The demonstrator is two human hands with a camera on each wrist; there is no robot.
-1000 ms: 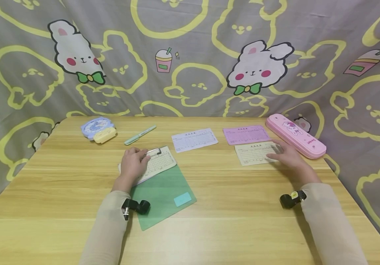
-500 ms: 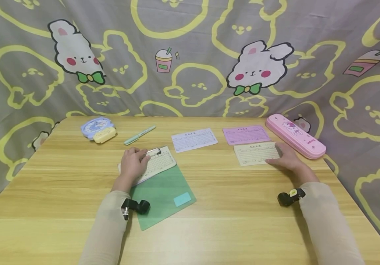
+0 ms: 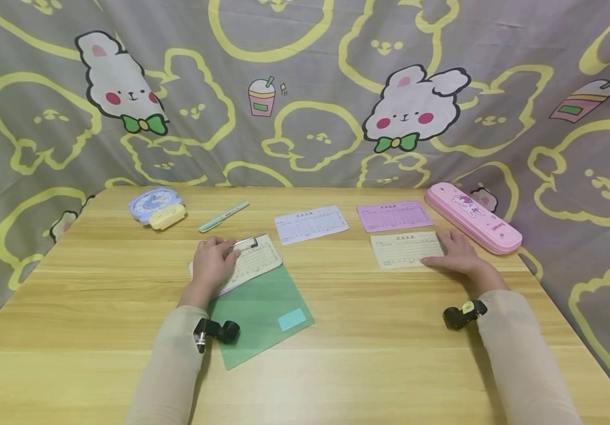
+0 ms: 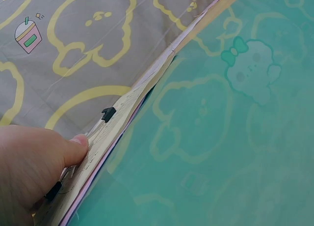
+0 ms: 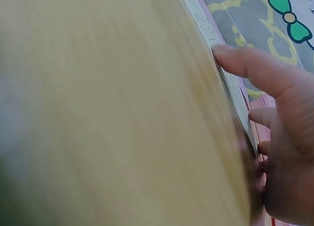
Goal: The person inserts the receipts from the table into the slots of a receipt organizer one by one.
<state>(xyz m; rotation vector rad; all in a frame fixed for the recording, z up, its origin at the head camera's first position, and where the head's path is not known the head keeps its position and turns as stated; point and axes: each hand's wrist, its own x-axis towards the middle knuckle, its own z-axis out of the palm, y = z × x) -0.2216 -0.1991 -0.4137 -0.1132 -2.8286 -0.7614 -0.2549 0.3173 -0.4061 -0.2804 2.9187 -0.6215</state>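
In the head view my left hand (image 3: 212, 265) grips the clip end of a stack of cream forms (image 3: 256, 262) on a green clipboard (image 3: 254, 321). The left wrist view shows the thumb (image 4: 77, 150) on the metal clip, the other fingers mostly hidden. My right hand (image 3: 460, 255) touches the right end of a pale yellow slip (image 3: 400, 249) lying flat, thumb and fingers spread. In the right wrist view the fingertips of that hand (image 5: 289, 123) rest along the edge of the slip (image 5: 235, 91).
Behind lie a blue-white slip (image 3: 312, 225), a purple slip (image 3: 395, 216) and a green pen (image 3: 224, 216). A blue-and-yellow item (image 3: 158, 206) sits at the back left, a pink pencil case (image 3: 473, 218) at the back right. A patterned curtain hangs behind the table.
The pale yellow slip has slid slightly left and toward the near edge, together with my right hand, and now lies apart from the purple slip. My left hand has stayed in place.
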